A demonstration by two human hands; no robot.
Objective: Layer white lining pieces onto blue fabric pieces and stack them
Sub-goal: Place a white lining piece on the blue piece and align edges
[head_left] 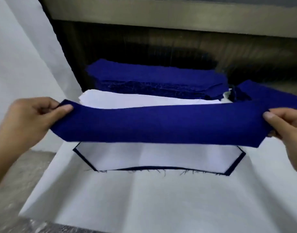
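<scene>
Both hands (25, 121) (289, 125) hold blue fabric piece (161, 125) lengthwise left-to-right.

long blue fabric piece (161, 125) held level above white lining piece (152, 157).

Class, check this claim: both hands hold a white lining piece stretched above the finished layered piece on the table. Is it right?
Not quite. The head view shows the left hand and right hand holding a blue fabric piece, not a white one, above the layered piece.
</scene>
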